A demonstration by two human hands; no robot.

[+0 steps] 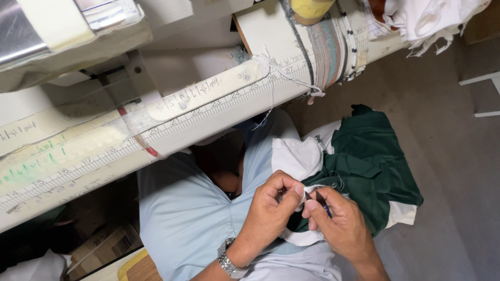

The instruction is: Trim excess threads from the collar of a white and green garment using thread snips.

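Hands meet at lower centre of the frame, over the lap. Left hand (271, 205), with a metal wristwatch (227, 263) on its wrist, is closed in a pinch on the white edge of a green-and-white garment (367, 166). Right hand (338, 224) is also closed, pinching the same edge just beside the left fingertips; a small dark-blue object shows between its fingers, too small to identify. Loose thread (333, 179) lies on the cloth just above the hands.

The garment lies across the lap, its green part spreading toward the right of the frame and hanging near the grey floor (458, 171).

Risk, as a judgement: the two pinches sit very close together, so any sharp point there could catch a fingertip. The hanging part could pull the edge out of the grip, or drag on the floor and pick up dirt. The loose thread could snag.

Farther up, a worktable edge with a ruled measuring strip (208, 106) crosses from lower left to upper right. White cloth (427, 21) overhangs it at upper right and could slide off.
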